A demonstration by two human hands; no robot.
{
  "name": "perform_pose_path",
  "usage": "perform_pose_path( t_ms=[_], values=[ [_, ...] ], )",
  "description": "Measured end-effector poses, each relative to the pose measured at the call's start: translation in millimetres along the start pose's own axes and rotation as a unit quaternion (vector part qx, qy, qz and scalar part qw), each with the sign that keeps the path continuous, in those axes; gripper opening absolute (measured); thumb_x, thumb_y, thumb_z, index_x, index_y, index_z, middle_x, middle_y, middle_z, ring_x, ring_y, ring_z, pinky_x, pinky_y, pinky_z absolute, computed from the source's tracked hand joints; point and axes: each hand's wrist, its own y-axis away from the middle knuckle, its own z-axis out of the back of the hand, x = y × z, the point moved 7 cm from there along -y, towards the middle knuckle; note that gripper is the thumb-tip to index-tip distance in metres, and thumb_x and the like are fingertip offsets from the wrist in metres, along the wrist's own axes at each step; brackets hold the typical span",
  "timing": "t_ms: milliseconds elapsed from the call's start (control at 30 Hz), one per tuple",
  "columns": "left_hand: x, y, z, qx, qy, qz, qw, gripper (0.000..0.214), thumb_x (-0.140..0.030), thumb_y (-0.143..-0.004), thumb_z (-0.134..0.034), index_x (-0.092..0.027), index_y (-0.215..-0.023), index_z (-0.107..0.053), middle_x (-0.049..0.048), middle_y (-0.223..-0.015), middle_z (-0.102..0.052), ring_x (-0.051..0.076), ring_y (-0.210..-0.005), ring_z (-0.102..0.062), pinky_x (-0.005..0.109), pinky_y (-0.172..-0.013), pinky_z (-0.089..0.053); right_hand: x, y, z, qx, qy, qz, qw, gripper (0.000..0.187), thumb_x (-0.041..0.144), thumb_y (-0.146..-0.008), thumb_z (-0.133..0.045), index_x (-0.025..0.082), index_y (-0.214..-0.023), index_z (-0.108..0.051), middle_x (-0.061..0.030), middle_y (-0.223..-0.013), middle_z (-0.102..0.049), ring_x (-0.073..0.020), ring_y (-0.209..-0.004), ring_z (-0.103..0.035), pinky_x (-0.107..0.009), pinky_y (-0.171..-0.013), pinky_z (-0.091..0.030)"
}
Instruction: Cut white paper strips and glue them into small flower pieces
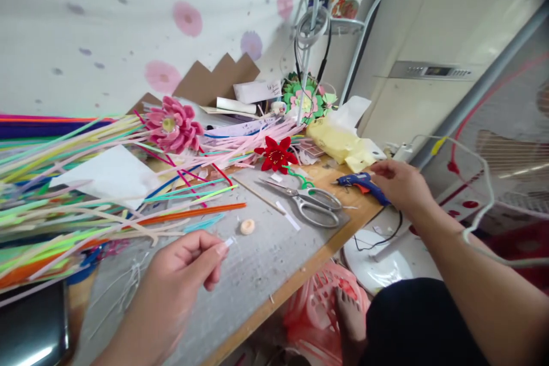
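Note:
My left hand [189, 266] is closed in a pinch on a small white strip of paper [229, 242], held over the grey work mat [266, 274]. Just beyond it on the mat lies a small round peach-coloured piece [247, 227]. At the table's right edge my right hand [398, 183] is closed at the rear of a blue hot glue gun [360, 182], whose nozzle points left; the palm side of the grip is hidden. Silver scissors [315, 201] rest with their handles slightly apart between the hands. Behind them is a red fuzzy flower [277, 154] with a green stem.
Pipe cleaners [107, 206] in many colours cover the left side, with a pink flower [174, 124] on top. A dark tablet-like object [34, 320] sits at the near left. A yellow packet [338, 143] lies behind the glue gun. Below the edge stands a pink plastic stool [309, 309].

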Motion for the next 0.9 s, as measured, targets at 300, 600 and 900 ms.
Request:
perform_pose_path(
  t_ms=[300,600,900],
  values=[
    [-2,-1,-0.2,-0.015,0.008,0.001,1.000,0.030,-0.036,-0.076,-0.063,-0.020,-0.052,-0.055,-0.0026,-0.047,-0.050,0.016,-0.064,-0.055,0.024,-0.055,-0.039,-45,-22,-18,0.054,0.050,-0.070,0.995,0.015,0.028,-0.057,-0.074,0.019,-0.056,-0.062,-0.0074,-0.057,-0.062,-0.0293,-0.069,-0.061,-0.037,-0.062,-0.043],
    [-3,2,6.6,-0.053,0.064,-0.001,0.997,0.025,-0.031,-0.076,-0.064,-0.018,-0.056,-0.057,-0.0051,-0.049,-0.050,0.011,-0.051,-0.046,0.024,-0.054,-0.040,13,13,-17,0.075,-0.236,-0.086,0.965,0.013,0.025,-0.059,-0.063,0.021,-0.069,-0.056,-0.0002,-0.057,-0.059,-0.0166,-0.052,-0.058,-0.030,-0.051,-0.047],
    [-4,2,15.2,-0.116,0.080,-0.015,0.990,0.021,-0.028,-0.075,-0.064,-0.017,-0.059,-0.058,-0.0048,-0.049,-0.053,0.010,-0.048,-0.046,0.024,-0.052,-0.041,130,124,-87,0.294,-0.418,-0.012,0.859,0.025,0.032,-0.059,-0.079,0.021,-0.077,-0.067,-0.0030,-0.065,-0.065,-0.0141,-0.051,-0.054,-0.027,-0.045,-0.042]
  ],
)
